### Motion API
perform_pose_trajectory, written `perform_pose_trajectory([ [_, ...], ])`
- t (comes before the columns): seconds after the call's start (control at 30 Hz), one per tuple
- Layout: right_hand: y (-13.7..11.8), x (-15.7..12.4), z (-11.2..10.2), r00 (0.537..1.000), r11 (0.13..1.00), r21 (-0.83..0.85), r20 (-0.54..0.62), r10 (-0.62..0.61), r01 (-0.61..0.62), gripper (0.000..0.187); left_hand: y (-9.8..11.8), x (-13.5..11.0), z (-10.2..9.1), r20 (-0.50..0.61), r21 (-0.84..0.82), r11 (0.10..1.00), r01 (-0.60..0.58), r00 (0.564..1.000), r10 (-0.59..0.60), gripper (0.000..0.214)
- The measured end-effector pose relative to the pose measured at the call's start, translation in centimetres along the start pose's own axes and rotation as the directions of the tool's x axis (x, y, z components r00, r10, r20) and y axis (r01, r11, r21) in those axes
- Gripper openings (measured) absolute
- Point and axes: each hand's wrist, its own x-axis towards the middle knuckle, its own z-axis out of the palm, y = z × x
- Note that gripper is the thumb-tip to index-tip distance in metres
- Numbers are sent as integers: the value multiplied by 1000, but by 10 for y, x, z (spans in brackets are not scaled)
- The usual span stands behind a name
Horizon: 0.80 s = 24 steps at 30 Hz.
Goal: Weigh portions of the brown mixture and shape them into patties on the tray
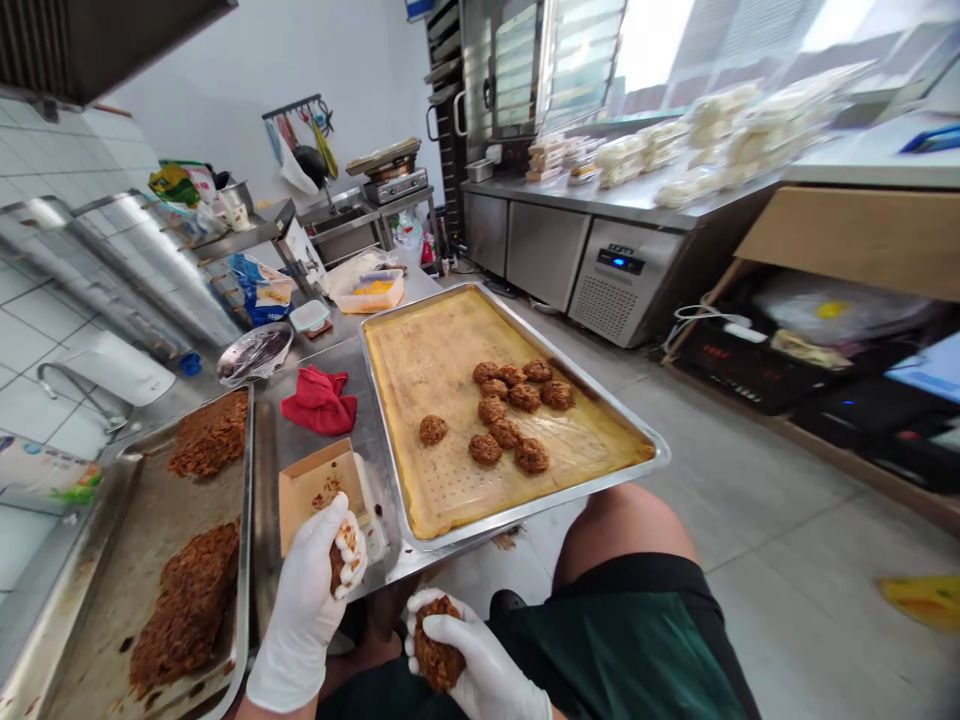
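My left hand (311, 590), in a white glove, is curled around a small lump of brown mix above the counter edge. My right hand (469, 655), also gloved, is closed around a round brown ball of mix (437, 655) over my lap. In front of me a large metal tray (645, 440) lined with perforated yellow paper carries several shaped brown balls (510, 405). To my left a second metal tray (247, 560) holds heaps of loose brown mix (191, 600). A small open cardboard box (319, 485) sits between the trays.
A red cloth (321, 402) lies on the steel counter. Beyond it are a foil-covered dish (255, 352), a plastic tub (371, 290) and a sink. Steel fridge counters (585, 250) with stacked wrapped goods line the far right. Grey tiled floor lies to my right.
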Motion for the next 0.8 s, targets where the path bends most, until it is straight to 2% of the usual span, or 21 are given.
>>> perform_pose_trajectory([
  [0.07,-1,0,1,1000,1000,-4,-16,-13,12,25,0,-4,10,21,32,999,31,999,-32,33],
  [0.13,-2,1,2,999,1000,-6,-31,-21,20,25,2,-8,17,115,36,994,102,988,-106,24],
  [0.23,-2,2,1,999,1000,-6,-39,-22,21,25,4,-7,22,215,53,985,162,962,-169,38],
  [0.27,-3,3,0,999,1000,-10,-39,-19,18,26,3,-4,23,208,61,987,147,965,-157,40],
  [0.37,-4,3,-2,999,1000,-23,-35,3,-4,26,-4,8,32,168,49,996,80,982,-88,31],
  [0.47,-6,3,-5,999,999,-34,-34,15,-17,28,-8,23,48,199,-53,993,101,976,-89,49],
  [0.53,-6,5,-8,999,999,-43,-32,14,-15,30,-7,33,63,215,-37,994,107,972,-97,44],
  [0.6,-4,8,-12,1000,998,-54,-28,8,-10,30,-4,46,79,227,208,978,-2,973,-46,35],
  [0.67,-3,11,-15,1000,998,-64,-21,1,-3,30,-1,63,97,259,494,850,-182,964,56,35],
  [0.7,-3,12,-17,1000,998,-69,-14,-1,0,31,0,73,107,279,585,770,-255,955,104,37],
  [0.73,-3,12,-17,1000,997,-72,-2,-1,1,31,3,84,116,295,639,706,-307,944,145,38],
  [0.8,-4,11,-17,1000,997,-73,30,2,0,33,12,104,134,329,672,633,-385,921,211,36],
])
